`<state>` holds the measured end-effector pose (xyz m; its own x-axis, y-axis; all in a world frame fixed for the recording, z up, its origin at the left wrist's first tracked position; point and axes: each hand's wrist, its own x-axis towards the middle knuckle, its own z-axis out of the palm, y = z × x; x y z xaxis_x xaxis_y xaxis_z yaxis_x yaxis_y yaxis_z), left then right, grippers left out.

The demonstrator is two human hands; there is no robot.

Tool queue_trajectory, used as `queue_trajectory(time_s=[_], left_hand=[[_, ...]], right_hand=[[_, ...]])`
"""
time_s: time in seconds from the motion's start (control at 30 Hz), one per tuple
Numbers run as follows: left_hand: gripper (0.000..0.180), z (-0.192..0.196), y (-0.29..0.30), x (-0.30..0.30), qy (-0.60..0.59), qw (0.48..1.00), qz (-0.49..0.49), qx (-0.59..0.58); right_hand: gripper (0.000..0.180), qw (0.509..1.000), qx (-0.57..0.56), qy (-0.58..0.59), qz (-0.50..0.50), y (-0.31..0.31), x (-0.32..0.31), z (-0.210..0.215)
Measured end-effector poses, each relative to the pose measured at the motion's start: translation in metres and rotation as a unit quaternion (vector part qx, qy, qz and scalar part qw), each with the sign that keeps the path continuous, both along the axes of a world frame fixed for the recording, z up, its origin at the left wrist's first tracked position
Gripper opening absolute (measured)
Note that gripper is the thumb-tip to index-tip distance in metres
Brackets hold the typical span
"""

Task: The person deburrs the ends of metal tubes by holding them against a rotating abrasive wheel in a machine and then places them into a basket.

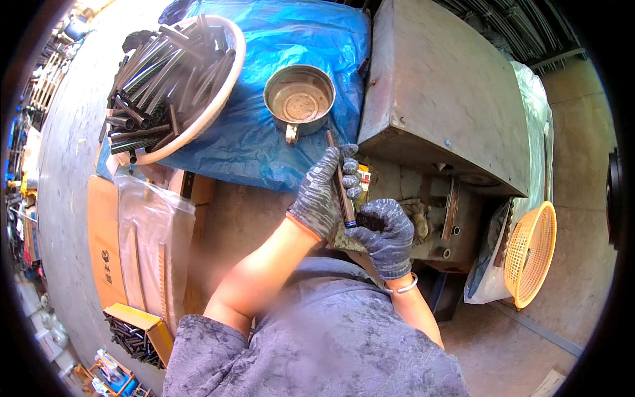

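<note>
Nearby, print point(107, 257) marks cardboard point(106, 215); left-hand fingers point(352, 180) hold a tube point(342, 192).

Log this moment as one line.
left hand: gripping dark tube | right hand: at tube's near end | metal mug: on blue sheet

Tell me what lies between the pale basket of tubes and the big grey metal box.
In the head view, a metal mug stands on blue plastic sheeting between the pale basket and the grey metal box.

There are 2 gloved hands point(317, 198) point(385, 235); 1 held tube point(342, 188); 1 metal mug point(299, 104); 1 orange basket point(521, 248).
</note>
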<state>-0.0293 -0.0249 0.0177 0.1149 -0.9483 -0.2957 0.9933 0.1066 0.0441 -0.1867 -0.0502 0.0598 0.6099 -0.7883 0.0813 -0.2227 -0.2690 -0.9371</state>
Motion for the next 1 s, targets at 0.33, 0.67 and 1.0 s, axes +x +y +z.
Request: queue_trajectory(time_s=[0.33, 0.67, 1.0], left_hand=[[0.033, 0.002, 0.003, -0.001, -0.009, 0.999, -0.015, 0.033], [0.022, -0.003, 0.003, -0.003, -0.067, 0.997, -0.004, 0.042], [0.021, 0.006, -0.003, -0.006, -0.036, 0.994, 0.006, 0.101]], right_hand=[[0.039, 0.990, -0.129, 0.038, 0.036, -0.003, -0.006, -0.003], [0.037, 0.989, -0.138, 0.034, 0.044, -0.004, -0.006, -0.008], [0.023, 0.941, -0.324, 0.039, 0.092, -0.009, -0.003, -0.006]])
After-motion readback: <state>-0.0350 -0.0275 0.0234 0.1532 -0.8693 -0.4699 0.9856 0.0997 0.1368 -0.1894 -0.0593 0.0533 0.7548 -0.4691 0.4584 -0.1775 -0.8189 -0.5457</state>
